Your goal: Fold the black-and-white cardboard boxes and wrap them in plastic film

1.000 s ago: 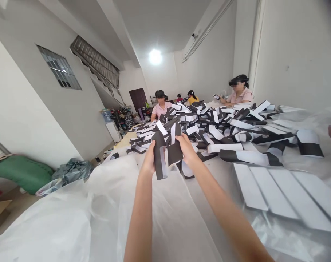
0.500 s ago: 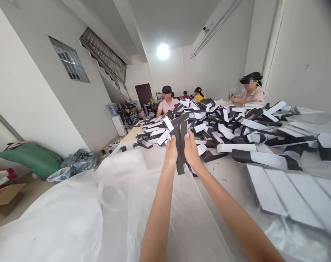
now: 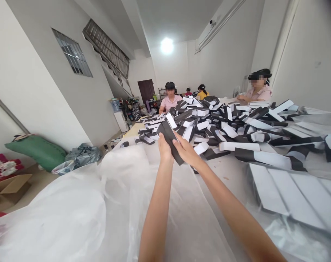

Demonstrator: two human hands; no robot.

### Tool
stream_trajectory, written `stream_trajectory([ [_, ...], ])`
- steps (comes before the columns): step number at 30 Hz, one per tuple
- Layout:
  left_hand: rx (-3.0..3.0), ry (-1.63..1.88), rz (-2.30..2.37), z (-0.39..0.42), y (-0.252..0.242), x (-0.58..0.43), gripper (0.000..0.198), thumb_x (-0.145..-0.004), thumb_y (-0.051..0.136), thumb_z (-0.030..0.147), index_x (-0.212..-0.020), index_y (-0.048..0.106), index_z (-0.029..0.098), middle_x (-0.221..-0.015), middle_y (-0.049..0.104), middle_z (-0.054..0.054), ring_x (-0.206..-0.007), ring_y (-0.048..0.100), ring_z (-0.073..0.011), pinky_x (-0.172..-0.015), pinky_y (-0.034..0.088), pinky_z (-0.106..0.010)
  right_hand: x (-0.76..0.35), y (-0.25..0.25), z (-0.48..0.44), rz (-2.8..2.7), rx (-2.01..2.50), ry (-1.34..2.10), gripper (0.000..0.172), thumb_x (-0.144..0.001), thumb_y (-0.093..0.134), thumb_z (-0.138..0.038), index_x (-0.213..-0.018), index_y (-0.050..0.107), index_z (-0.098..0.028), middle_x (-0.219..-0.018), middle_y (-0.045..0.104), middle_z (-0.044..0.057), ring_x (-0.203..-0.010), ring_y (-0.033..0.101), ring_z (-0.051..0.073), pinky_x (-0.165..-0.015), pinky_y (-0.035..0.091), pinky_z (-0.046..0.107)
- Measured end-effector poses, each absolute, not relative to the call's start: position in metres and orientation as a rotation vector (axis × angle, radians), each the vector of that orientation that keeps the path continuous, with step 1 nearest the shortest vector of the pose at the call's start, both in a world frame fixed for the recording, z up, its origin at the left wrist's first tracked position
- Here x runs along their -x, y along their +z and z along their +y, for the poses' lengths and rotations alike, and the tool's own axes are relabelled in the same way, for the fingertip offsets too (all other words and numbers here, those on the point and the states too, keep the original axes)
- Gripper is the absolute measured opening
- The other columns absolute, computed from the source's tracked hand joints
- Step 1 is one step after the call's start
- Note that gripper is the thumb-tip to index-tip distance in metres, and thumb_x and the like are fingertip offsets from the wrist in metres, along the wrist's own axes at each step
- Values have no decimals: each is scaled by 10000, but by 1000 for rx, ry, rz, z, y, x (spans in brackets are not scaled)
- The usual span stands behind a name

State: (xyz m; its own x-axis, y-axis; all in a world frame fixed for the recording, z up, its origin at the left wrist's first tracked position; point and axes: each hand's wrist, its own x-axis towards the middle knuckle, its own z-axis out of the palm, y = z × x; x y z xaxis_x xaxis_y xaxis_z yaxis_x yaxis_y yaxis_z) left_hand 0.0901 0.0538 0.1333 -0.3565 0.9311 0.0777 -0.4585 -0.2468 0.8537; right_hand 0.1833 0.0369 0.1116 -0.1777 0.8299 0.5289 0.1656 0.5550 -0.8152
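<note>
Between my two hands is a long black paper box point(image 3: 170, 140), tilted with its far end to the left. My left hand point(image 3: 165, 147) grips its left side, the thumb lying along the edge. My right hand point(image 3: 185, 150) closes on the right side with the thumb on top of the black face. The fingers under the box are hidden. Just beyond my hands spreads a big heap of black and white paper boxes point(image 3: 202, 125), some folded into shape and lying at all angles.
Clear plastic sheeting point(image 3: 121, 203) covers the near table. To the right lies a plastic-wrapped stack of flat white pieces point(image 3: 288, 193). Across the heap sits a person in pink point(image 3: 170, 102); another person point(image 3: 259, 92) sits at the far right. A green sack point(image 3: 36, 151) rests on the floor at left.
Two black panels that stood apart between my hands now lie together as one piece. My hands have moved slightly left, and the piece has tilted to the left.
</note>
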Motion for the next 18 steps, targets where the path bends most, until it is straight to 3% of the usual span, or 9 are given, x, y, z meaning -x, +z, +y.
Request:
stream_trajectory([
  [5,-748,1832,806,39,155,-78,481,-933,328,514,-1241,518,198,-1290,570,-80,-1168,554,-194,-906,493,-297,-202,130,20,-1876,683,1020,783,-777,653,-417,-1463,284,-347,-1502,312,-27,-1315,388,279,-1046,392,471],
  [9,-981,1927,690,16,173,-80,427,-942,314,496,-1227,528,261,-1324,541,-43,-1250,482,-171,-956,445,-259,-218,148,9,-1766,537,910,701,-816,617,-433,-1446,322,-345,-1494,325,-31,-1313,398,246,-1058,404,414],
  [12,-1018,1978,759,12,169,-93,372,-927,402,431,-1276,462,314,-1395,461,-26,-1277,453,-162,-961,435,-254,-235,155,9,-1654,548,755,711,-810,625,-453,-1444,326,-333,-1479,353,-4,-1283,435,251,-1030,435,409],
  [15,-1085,1655,854,17,149,-113,385,-893,450,393,-1257,469,269,-1316,516,-98,-1152,562,-217,-856,512,-321,-252,155,13,-1547,600,620,718,-816,606,-479,-1451,303,-333,-1436,413,22,-1215,501,252,-990,468,420],
  [18,-1318,882,1032,19,121,-132,332,-829,519,369,-1093,575,176,-1071,641,-155,-925,661,-269,-761,542,-406,-266,153,18,-1471,670,560,722,-820,587,-503,-1454,291,-327,-1373,479,52,-1139,556,257,-935,503,434],
])
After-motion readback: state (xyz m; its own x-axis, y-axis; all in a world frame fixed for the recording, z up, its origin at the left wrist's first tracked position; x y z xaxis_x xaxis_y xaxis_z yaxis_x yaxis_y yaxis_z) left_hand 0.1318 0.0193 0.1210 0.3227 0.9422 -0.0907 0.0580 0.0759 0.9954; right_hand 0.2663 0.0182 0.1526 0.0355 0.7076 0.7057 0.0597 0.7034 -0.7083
